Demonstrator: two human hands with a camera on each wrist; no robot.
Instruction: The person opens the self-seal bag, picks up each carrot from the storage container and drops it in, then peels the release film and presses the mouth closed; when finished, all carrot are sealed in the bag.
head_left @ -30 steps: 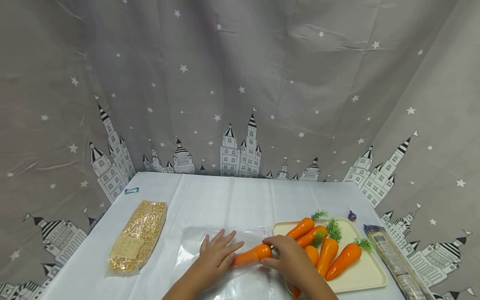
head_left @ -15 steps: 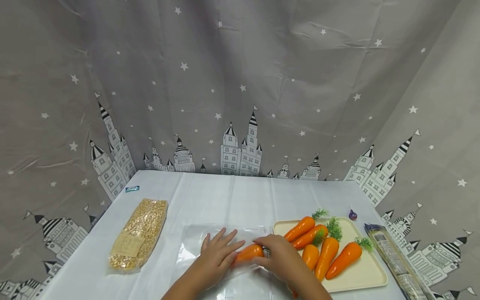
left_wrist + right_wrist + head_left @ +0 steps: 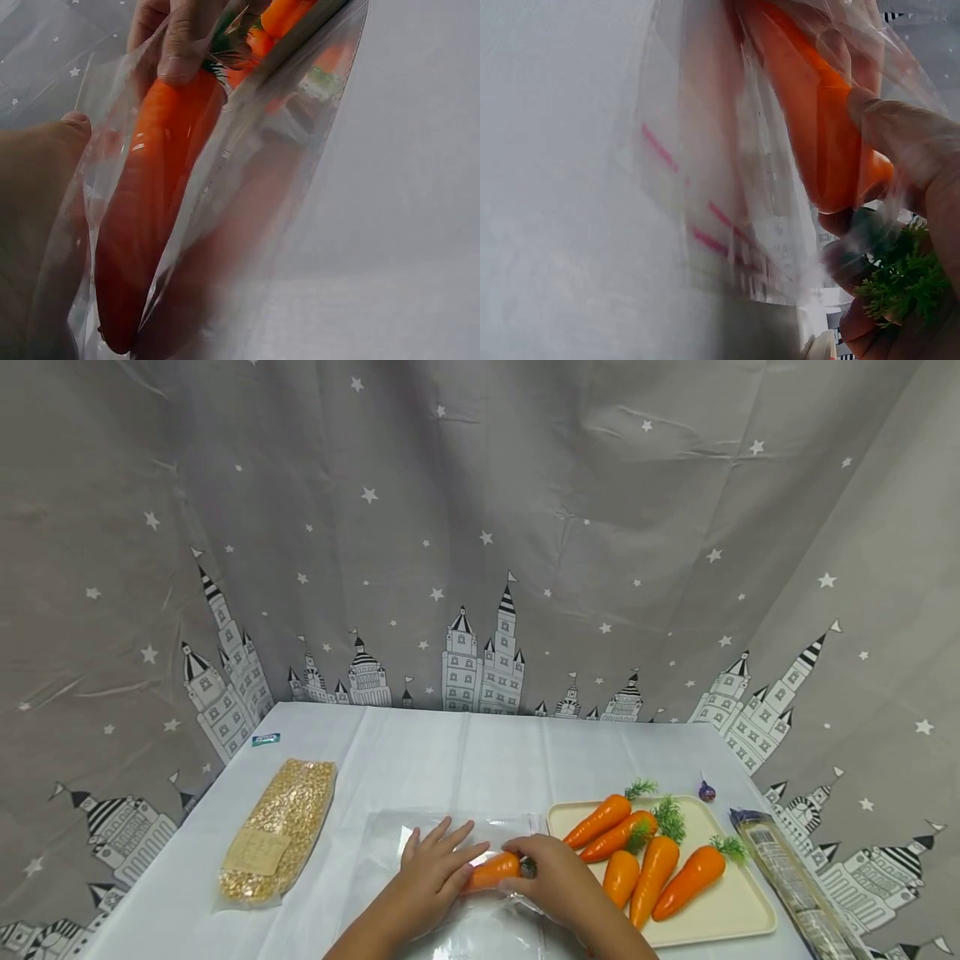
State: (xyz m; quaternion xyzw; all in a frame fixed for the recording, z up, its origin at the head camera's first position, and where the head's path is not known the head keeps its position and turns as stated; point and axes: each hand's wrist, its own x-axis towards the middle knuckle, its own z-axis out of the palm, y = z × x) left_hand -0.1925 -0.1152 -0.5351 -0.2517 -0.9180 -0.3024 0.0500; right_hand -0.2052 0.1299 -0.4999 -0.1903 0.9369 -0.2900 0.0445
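Note:
An orange carrot lies inside a clear plastic bag in the middle of the table. My right hand grips the carrot at its thick leafy end, thumb on one side and fingers on the other. In the right wrist view its green leaves stick out by the palm, and the film partly covers the fingers. My left hand rests on the bag with spread, straight fingers, beside the carrot's tip. Through the film in the left wrist view, the carrot shows along its full length.
A cream tray with several carrots stands right of the bag. Farther right lie a long packet and a small purple item. A bag of yellow kernels lies at left, with a small green-blue packet behind.
My right hand has moved left, sliding the carrot deeper into the bag toward my left hand. The left hand has stayed in place with its fingers spread.

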